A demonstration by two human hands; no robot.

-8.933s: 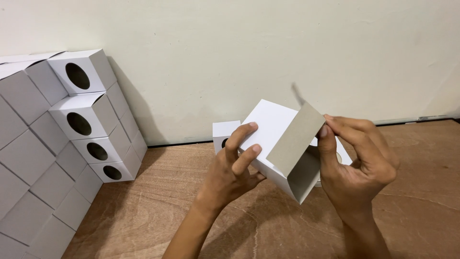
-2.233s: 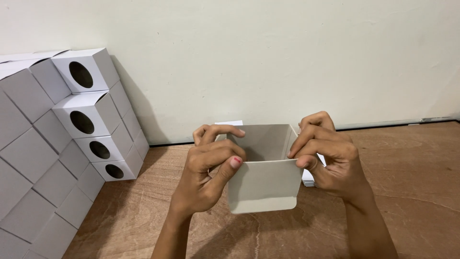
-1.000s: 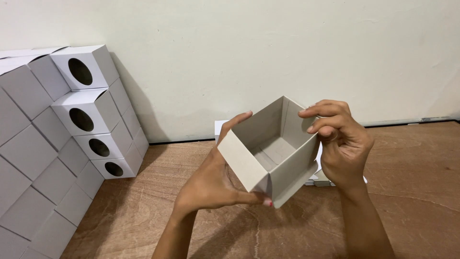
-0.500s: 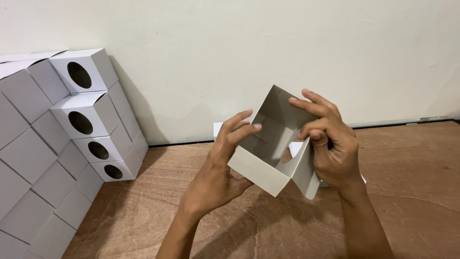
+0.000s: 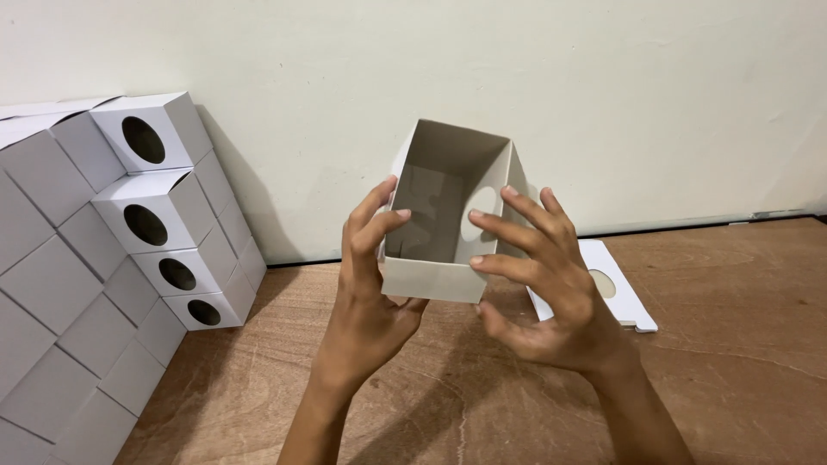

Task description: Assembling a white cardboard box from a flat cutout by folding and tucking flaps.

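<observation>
Biggest risk I see: the box is only pinched lightly, so it could slip or get its thin walls squashed. Left hand grips the near-left corner; right hand is spread open, fingertips on the right side. Pale grey card, open-topped, round hole in one wall, held above the wooden floor.

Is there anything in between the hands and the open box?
No. The left hand grips the open grey box at its near left edge. The right hand has its fingers on the box's right wall. Nothing visible sits between either hand and the box.
</observation>
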